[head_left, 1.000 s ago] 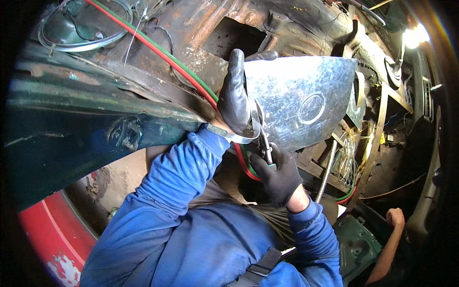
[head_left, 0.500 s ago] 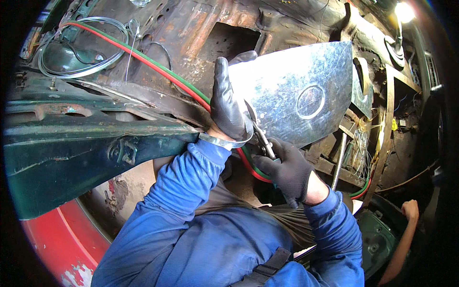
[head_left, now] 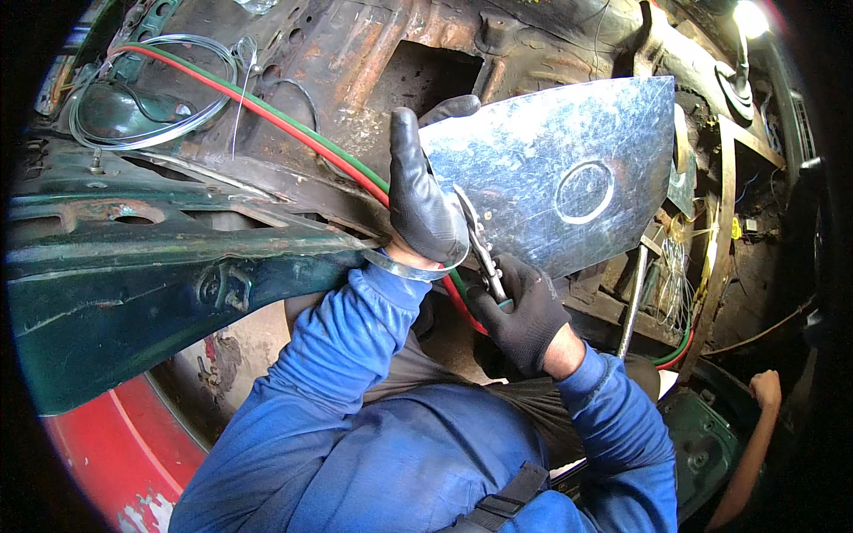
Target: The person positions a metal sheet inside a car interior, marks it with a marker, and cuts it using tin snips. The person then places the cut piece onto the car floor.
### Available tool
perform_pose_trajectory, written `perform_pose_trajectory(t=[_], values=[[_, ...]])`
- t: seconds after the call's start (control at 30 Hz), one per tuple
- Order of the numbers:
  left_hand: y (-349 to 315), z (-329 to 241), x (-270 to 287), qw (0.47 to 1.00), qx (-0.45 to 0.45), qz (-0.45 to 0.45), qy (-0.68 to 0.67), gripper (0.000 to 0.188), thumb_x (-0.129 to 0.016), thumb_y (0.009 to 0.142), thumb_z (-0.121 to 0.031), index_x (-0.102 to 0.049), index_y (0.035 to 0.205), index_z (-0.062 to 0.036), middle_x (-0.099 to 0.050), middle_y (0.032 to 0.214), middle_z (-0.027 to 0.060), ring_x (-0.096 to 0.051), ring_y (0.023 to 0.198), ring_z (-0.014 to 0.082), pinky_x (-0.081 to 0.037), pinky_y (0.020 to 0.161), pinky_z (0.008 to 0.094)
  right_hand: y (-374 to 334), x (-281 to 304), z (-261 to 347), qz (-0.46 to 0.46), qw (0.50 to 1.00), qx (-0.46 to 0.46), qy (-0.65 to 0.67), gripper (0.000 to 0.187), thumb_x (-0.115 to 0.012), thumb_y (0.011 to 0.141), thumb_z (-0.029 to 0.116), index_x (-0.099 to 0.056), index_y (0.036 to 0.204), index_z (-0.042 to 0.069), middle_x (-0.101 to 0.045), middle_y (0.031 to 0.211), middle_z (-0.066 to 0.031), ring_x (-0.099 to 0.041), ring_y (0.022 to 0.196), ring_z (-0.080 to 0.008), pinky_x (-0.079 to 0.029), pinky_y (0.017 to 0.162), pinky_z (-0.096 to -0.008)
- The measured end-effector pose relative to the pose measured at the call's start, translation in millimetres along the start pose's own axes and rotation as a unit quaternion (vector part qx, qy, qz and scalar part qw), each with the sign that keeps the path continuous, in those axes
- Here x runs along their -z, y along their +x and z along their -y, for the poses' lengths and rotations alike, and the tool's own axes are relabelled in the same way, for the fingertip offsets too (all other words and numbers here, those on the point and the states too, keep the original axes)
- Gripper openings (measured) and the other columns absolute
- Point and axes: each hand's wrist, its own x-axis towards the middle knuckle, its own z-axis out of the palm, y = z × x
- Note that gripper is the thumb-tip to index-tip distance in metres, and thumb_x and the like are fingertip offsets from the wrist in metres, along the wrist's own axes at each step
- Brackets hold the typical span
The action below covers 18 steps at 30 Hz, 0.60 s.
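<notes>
My left hand (head_left: pixel 421 191), in a black glove, grips the left edge of a shiny sheet of metal (head_left: pixel 524 151). Its thumb and fingers are on opposite sides of that edge. A raised ring is pressed into the sheet. My right hand (head_left: pixel 522 313), gloved too, is closed round the handles of tin snips (head_left: pixel 481 240); the handles are mostly hidden in the palm. The snips' jaws meet the sheet's lower left edge, just beside my left palm. A thin cut strip of metal (head_left: pixel 407 269) curls from there across my left wrist.
Red and green hoses (head_left: pixel 267 111) run behind my left hand and below the sheet. Coiled wire (head_left: pixel 80 111) lies at upper left, over a rusty car floor (head_left: pixel 373 53). A green body panel (head_left: pixel 160 293) stands at left. Another person's arm (head_left: pixel 755 435) shows at lower right. A lamp (head_left: pixel 751 18) shines at upper right.
The sheet has shifted and turned slightly, its far edge moving right. My right hand and the snips have moved a little left. My left hand keeps its grip.
</notes>
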Motion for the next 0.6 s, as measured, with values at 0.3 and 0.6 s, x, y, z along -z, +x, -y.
perform_pose_trajectory(t=[0.3,0.6], values=[[7,6,7,0.985,-0.062,-0.014,0.158,0.064,-0.044,0.115,-0.060,-0.067,0.137,-0.0043,-0.073,0.125,0.0121,-0.071,0.117,0.0228,-0.057,0.104,0.0398,-16,-10,12,-0.032,0.998,0.002,0.049,0.037,-0.075,0.094,0.019,-0.062,0.123,0.000,-0.067,0.102,-0.0224,-0.066,0.094,-0.0358,-0.053,0.090,-0.0446],[11,13,14,0.980,-0.102,-0.014,0.173,0.060,-0.042,0.118,-0.056,-0.068,0.135,-0.0050,-0.073,0.126,0.0116,-0.068,0.120,0.0216,-0.053,0.108,0.0393,-31,0,-6,-0.006,0.998,0.061,0.010,0.061,-0.076,0.095,0.019,-0.054,0.147,-0.002,-0.064,0.126,-0.0255,-0.064,0.119,-0.0405,-0.051,0.105,-0.0463]])
